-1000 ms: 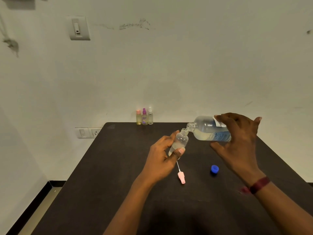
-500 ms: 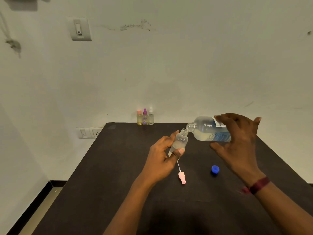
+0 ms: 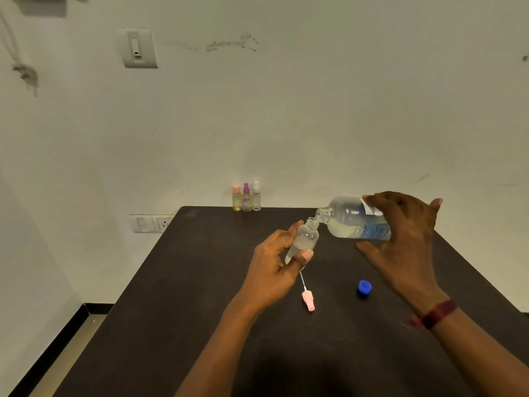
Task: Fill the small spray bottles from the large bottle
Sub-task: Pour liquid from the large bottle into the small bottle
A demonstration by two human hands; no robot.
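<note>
My left hand (image 3: pixel 274 262) grips a small clear spray bottle (image 3: pixel 304 241), uncapped and tilted, above the dark table (image 3: pixel 177 296). My right hand (image 3: pixel 400 239) holds the large clear bottle (image 3: pixel 353 220) with a blue label on its side, its open neck touching the small bottle's mouth. Pale liquid lies in both bottles. The small bottle's pink spray head (image 3: pixel 308 301) with its white tube lies on the table below my left hand. The large bottle's blue cap (image 3: pixel 364 287) lies to its right.
Three small capped spray bottles (image 3: pixel 246 198) stand in a row at the table's far edge against the wall. Wall sockets (image 3: pixel 150 223) sit left of the table. The floor drops away along the table's left edge.
Both hands and bottles have stayed almost still, with the large bottle's neck held at the small bottle's mouth throughout.
</note>
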